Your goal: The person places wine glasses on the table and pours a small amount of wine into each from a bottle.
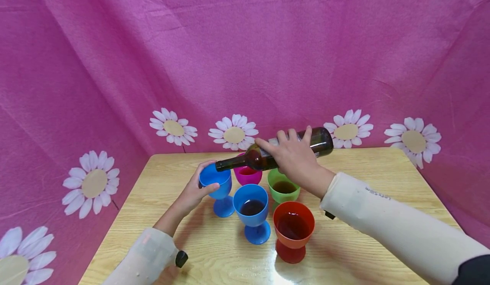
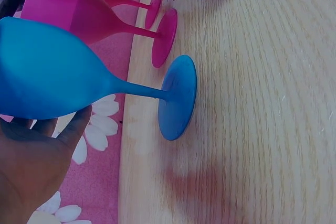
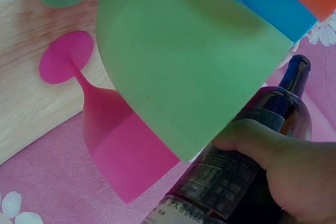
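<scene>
My left hand (image 1: 194, 193) holds the bowl of a blue goblet (image 1: 223, 189), thumb on the near side and fingers behind. In the left wrist view the goblet's round foot (image 2: 178, 98) is low at the tabletop. My right hand (image 1: 296, 157) grips a dark wine bottle (image 1: 260, 159) round its labelled body. The bottle is tipped to the left, and its mouth overlaps the opening of the held goblet. No liquid shows in that goblet from the head view. The right wrist view has the bottle (image 3: 226, 177) passing beside a green goblet (image 3: 178, 61).
Close by stand a second blue goblet (image 1: 251, 200), a red goblet (image 1: 294, 244) and the green goblet, each with dark liquid. Pink goblets (image 2: 79, 14) are behind, partly hidden by the bottle in the head view. A pink flowered cloth (image 1: 245, 64) hangs behind the wooden table (image 1: 363, 234).
</scene>
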Demonstrator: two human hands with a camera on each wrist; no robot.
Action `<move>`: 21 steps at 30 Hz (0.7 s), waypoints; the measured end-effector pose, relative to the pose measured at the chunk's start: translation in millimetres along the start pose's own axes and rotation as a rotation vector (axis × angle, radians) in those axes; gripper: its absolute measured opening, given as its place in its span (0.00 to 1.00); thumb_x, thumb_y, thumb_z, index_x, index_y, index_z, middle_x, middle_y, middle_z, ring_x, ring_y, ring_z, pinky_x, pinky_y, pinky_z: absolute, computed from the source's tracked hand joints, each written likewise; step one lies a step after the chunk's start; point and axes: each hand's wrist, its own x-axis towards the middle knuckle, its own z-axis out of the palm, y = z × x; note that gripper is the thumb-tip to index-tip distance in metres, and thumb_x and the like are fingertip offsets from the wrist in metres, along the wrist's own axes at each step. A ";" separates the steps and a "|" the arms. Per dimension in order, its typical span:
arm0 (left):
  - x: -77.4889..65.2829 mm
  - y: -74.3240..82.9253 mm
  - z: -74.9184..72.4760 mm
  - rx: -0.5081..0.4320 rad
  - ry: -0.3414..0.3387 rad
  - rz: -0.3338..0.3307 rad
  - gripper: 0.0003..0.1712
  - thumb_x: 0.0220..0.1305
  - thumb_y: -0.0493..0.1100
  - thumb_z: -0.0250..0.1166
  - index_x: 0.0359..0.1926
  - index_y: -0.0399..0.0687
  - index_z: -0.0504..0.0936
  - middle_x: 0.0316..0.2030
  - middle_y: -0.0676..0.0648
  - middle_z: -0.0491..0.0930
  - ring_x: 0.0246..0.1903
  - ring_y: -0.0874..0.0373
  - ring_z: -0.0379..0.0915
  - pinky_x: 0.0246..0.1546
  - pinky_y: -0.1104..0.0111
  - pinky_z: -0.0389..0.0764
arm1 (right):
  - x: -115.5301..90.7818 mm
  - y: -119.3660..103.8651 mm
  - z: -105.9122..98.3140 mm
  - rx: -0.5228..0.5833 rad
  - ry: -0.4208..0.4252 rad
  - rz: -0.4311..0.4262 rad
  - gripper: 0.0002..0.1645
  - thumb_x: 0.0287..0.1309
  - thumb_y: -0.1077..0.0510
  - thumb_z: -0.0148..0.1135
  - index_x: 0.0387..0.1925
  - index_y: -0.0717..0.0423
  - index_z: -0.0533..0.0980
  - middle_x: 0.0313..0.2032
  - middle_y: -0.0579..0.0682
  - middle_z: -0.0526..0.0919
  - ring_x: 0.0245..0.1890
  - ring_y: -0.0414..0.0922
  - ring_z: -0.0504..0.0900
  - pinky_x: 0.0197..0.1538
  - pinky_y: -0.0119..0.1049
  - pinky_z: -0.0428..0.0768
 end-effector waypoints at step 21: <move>0.9 -1.4 0.5 -0.024 -0.020 0.050 0.41 0.72 0.45 0.65 0.79 0.58 0.55 0.78 0.38 0.54 0.75 0.30 0.50 0.67 0.33 0.64 | -0.3 -4.8 -2.5 -0.018 -0.006 -0.002 0.59 0.46 0.55 0.82 0.76 0.26 0.63 0.52 0.62 0.79 0.57 0.65 0.76 0.62 0.84 0.56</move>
